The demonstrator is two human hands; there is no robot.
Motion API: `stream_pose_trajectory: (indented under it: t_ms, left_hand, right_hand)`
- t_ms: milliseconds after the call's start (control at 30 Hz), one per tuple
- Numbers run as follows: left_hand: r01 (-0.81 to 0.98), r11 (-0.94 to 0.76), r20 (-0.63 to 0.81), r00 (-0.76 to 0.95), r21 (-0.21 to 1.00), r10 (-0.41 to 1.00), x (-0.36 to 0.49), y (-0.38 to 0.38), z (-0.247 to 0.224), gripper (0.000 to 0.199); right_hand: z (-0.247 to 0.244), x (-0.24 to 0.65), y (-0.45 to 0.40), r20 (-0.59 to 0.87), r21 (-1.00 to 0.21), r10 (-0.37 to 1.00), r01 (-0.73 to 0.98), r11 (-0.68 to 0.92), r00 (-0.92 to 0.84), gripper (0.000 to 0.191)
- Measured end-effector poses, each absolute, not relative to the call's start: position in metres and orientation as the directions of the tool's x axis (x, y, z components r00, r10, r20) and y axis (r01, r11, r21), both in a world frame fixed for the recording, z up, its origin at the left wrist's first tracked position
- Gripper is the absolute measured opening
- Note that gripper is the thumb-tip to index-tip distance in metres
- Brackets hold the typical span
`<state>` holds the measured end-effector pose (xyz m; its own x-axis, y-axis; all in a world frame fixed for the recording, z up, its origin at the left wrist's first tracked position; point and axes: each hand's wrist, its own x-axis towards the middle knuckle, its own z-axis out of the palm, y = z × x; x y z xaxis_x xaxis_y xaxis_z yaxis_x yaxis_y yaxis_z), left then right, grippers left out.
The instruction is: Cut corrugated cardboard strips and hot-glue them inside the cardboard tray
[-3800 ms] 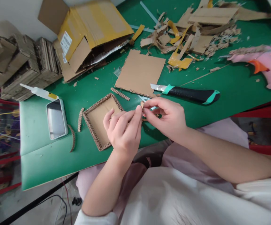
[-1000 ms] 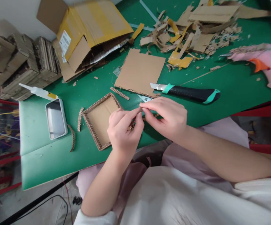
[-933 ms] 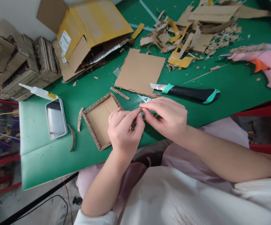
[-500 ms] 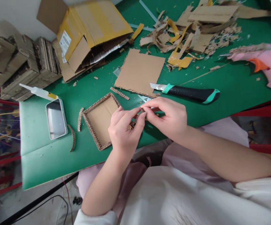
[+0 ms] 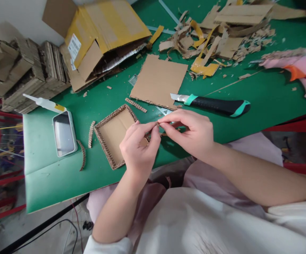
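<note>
My left hand (image 5: 140, 144) and right hand (image 5: 192, 130) pinch a small brown scrap (image 5: 157, 124) between their fingertips above the bench (image 5: 49, 190), its long axis indiscernible. The cardboard tray (image 5: 104, 148) lies leftward, nearer the left hand, which partly hides it.

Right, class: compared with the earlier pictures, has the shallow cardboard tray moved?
No: against the front edge of the green table, the cardboard tray shows no visible shift.

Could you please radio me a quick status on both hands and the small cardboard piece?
Left hand and right hand: fingertips pinching small cardboard piece. Cardboard tray partly hidden behind left hand. Utility knife beyond right hand, blade exposed.
</note>
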<state>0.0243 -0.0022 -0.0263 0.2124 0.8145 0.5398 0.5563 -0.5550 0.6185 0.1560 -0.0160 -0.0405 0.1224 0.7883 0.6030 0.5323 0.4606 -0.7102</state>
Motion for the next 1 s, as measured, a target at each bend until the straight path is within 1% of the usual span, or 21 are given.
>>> stream_pose_trajectory:
  t_ms: [100, 200, 300, 367, 467, 633, 733, 800, 900, 1000]
  left_hand:
    - [0.561, -0.553, 0.546, 0.203, 0.616, 0.813, 0.0242, -0.0022, -0.0255, 0.008]
    - [0.588, -0.573, 0.577, 0.209, 0.571, 0.79, 0.0246, -0.0023, -0.0266, 0.008]
    - [0.604, -0.596, 0.604, 0.225, 0.53, 0.765, 0.0251, -0.0027, -0.0285, 0.008]
    - [0.604, -0.599, 0.602, 0.232, 0.526, 0.764, 0.0254, -0.003, -0.0291, 0.008]
    - [0.604, -0.587, 0.585, 0.233, 0.539, 0.777, 0.0258, -0.0036, -0.0284, 0.008]
    - [0.591, -0.556, 0.543, 0.224, 0.584, 0.809, 0.0264, -0.0043, -0.0253, 0.009]
    - [0.576, -0.539, 0.518, 0.22, 0.615, 0.827, 0.0263, -0.0043, -0.0232, 0.01]
    - [0.566, -0.53, 0.506, 0.216, 0.632, 0.835, 0.0259, -0.004, -0.0224, 0.01]
    - [0.559, -0.533, 0.511, 0.214, 0.635, 0.833, 0.025, -0.0032, -0.023, 0.008]
    - [0.584, -0.572, 0.57, 0.215, 0.576, 0.793, 0.0235, -0.002, -0.0265, 0.007]
  right_hand:
    - [-0.0432, 0.1568, -0.0162, 0.696, -0.605, 0.714, 0.596, 0.528, 0.075, 0.01]
    - [-0.0458, 0.1575, -0.0166, 0.756, -0.493, 0.655, 0.668, 0.557, 0.011, 0.012]
    - [-0.0469, 0.1577, -0.0169, 0.769, -0.462, 0.639, 0.688, 0.559, -0.003, 0.012]
    - [-0.0466, 0.1574, -0.0169, 0.755, -0.485, 0.655, 0.688, 0.54, 0.017, 0.011]
    - [-0.0446, 0.1562, -0.0168, 0.694, -0.571, 0.717, 0.656, 0.494, 0.065, 0.01]
    - [-0.0397, 0.154, -0.0164, 0.559, -0.743, 0.819, 0.519, 0.423, 0.133, 0.01]
    - [-0.0376, 0.1538, -0.0166, 0.47, -0.822, 0.87, 0.432, 0.372, 0.146, 0.008]
    - [-0.0371, 0.1544, -0.0167, 0.459, -0.832, 0.877, 0.416, 0.367, 0.144, 0.007]
    - [-0.0373, 0.1554, -0.0167, 0.522, -0.783, 0.842, 0.467, 0.41, 0.135, 0.008]
    - [-0.0376, 0.1557, -0.0168, 0.564, -0.745, 0.817, 0.502, 0.44, 0.121, 0.011]
